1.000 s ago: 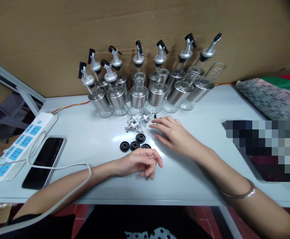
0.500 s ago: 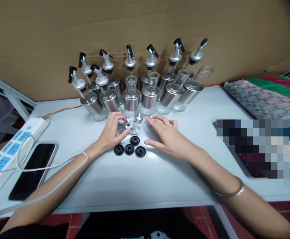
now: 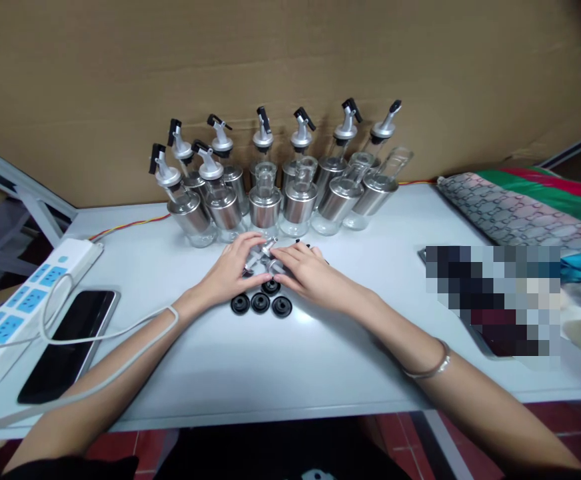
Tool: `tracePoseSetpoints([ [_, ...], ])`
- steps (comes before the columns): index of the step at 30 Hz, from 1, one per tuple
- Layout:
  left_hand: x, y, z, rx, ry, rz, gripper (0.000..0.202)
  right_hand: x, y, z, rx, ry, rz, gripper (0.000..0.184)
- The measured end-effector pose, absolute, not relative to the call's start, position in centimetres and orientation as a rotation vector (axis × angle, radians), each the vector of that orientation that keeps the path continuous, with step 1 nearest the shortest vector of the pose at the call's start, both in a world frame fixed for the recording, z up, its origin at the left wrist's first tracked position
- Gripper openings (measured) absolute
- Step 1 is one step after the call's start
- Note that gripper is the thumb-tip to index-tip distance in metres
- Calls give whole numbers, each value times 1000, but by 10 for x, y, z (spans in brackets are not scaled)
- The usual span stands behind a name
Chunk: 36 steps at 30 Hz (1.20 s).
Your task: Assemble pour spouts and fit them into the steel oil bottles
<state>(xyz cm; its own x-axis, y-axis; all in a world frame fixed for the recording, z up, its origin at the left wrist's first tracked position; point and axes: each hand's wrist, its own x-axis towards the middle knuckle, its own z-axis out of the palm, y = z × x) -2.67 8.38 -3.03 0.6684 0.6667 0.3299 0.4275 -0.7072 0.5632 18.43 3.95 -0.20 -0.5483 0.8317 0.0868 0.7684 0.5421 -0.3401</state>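
My left hand (image 3: pixel 231 270) and my right hand (image 3: pixel 313 273) curve around a small pile of silver pourer spouts (image 3: pixel 266 250) on the table. Both have their thumbs apart from the fingers, and the fingertips touch or nearly touch the pile's sides. Much of the pile is hidden behind the hands. Just in front lie several black round stoppers (image 3: pixel 260 303), one partly under the thumbs. Small black parts (image 3: pixel 298 241) show behind my right hand, mostly covered by it.
Glass bottles with steel sleeves (image 3: pixel 264 207) stand in rows at the back; several carry silver pourers with black levers (image 3: pixel 263 137). At left are a power strip (image 3: pixel 30 300) and a phone (image 3: pixel 65 347). A white cable (image 3: pixel 120 333) crosses my left forearm. Patterned packages (image 3: pixel 515 200) lie at right.
My right hand has moved left to the silver pile, and my left hand slightly right, so they now close in on it from both sides. The camera view has shifted a little.
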Motion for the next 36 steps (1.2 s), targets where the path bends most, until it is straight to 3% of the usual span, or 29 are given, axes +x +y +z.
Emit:
tracePoseSetpoints([
  [5, -25, 81, -26, 2564, 866, 611, 44, 179, 41, -5, -1271, -2536, 277, 35],
  [10, -25, 77, -23, 2577, 955, 577, 34, 201, 41, 2, -1230, -2472, 248, 37],
  [17, -25, 76, -25, 2623, 970, 615, 25, 263, 40, 3, -1416, -2324, 233, 22],
  [29, -25, 77, -24, 2642, 929, 642, 25, 257, 33, 10, -1335, -2447, 348, 22],
  [36, -25, 76, -23, 2640, 956, 612, 26, 252, 31, 9, -1414, -2478, 434, 31],
])
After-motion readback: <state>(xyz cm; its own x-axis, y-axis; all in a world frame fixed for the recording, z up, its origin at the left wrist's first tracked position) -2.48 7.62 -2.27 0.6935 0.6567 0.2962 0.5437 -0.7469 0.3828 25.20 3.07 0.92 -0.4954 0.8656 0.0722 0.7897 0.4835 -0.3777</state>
